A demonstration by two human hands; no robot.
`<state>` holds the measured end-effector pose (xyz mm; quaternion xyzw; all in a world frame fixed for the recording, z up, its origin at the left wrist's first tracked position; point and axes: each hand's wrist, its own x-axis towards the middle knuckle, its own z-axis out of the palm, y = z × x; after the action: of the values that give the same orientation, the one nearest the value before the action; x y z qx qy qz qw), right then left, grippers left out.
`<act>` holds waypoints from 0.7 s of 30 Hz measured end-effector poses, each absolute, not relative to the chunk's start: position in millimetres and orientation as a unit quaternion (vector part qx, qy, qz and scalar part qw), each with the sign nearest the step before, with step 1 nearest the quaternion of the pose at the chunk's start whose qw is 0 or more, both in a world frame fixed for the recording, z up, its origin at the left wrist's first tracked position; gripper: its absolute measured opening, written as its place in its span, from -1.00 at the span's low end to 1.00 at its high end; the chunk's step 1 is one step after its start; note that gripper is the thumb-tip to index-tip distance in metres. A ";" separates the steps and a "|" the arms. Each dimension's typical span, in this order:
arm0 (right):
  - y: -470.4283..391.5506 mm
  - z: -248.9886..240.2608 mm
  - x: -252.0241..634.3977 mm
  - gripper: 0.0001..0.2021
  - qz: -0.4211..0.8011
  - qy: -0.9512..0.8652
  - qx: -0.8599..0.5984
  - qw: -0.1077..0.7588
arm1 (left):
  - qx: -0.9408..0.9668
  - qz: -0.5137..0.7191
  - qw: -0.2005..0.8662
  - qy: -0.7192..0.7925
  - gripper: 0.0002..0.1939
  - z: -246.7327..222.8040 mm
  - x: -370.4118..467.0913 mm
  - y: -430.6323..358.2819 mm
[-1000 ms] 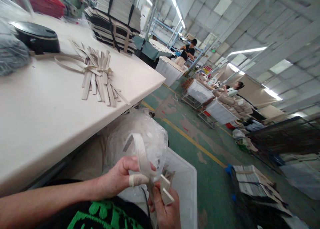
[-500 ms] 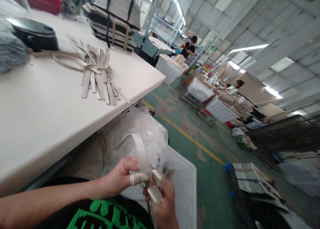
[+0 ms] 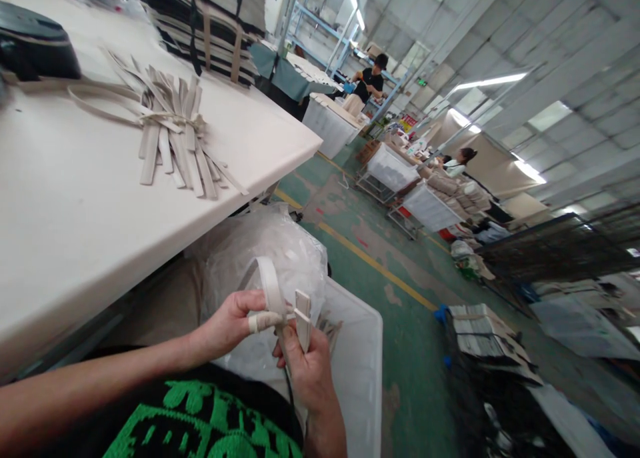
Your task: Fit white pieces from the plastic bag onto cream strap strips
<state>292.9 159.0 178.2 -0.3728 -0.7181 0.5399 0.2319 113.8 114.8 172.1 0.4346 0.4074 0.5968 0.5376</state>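
Between my hands, over a clear plastic bag, is a looped beige strap (image 3: 271,285). My left hand (image 3: 233,323), with a beige wrap on its thumb, is closed on the strap near the bend. My right hand (image 3: 309,361) grips the strap's lower part, and two flat strap ends (image 3: 303,321) stick up between its thumb and fingers. The undersides of the fingers are hidden. On the pale table (image 3: 65,245) to the left lies a tied bundle of beige straps (image 3: 175,135).
The clear plastic bag (image 3: 295,245) bulges beside the table edge, above a white bin (image 3: 367,351) holding more straps. A black round case (image 3: 37,45) and strapped stacks (image 3: 215,31) stand on the table. Two people work farther back. Bundled sheets (image 3: 485,335) lie at right.
The two strap ends in my right hand have turned from splayed to more upright and closer together. Both hands stay on the strap. The whole view has shifted slightly.
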 end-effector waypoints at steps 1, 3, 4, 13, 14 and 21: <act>159.2 177.7 294.4 -0.59 0.545 -0.717 -0.373 0.223 | 0.413 0.605 0.531 0.426 -0.74 171.2 110.0 115.9; 158.1 176.4 298.0 -0.59 0.545 -0.721 -0.376 0.204 | 0.366 0.618 0.522 0.460 -0.74 168.3 103.0 117.2; 157.1 176.0 299.2 -0.59 0.540 -0.725 -0.379 0.198 | 0.349 0.617 0.528 0.469 -0.73 166.6 101.3 117.3; 169.8 160.5 295.0 -0.57 0.528 -0.671 -0.428 0.296 | 0.338 0.568 0.621 0.421 -0.66 169.0 113.7 113.2; 174.1 157.2 296.2 -0.58 0.527 -0.652 -0.438 0.324 | 0.318 0.564 0.625 0.435 -0.68 169.4 113.4 112.4; 186.2 159.1 279.9 -0.77 0.516 -0.726 -0.303 0.337 | 0.247 0.504 0.753 0.344 -0.71 160.4 128.5 102.6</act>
<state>279.9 186.2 159.1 -0.3030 -0.7265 0.5163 0.3374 128.5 102.6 160.4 0.2470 0.3438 0.5042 0.7527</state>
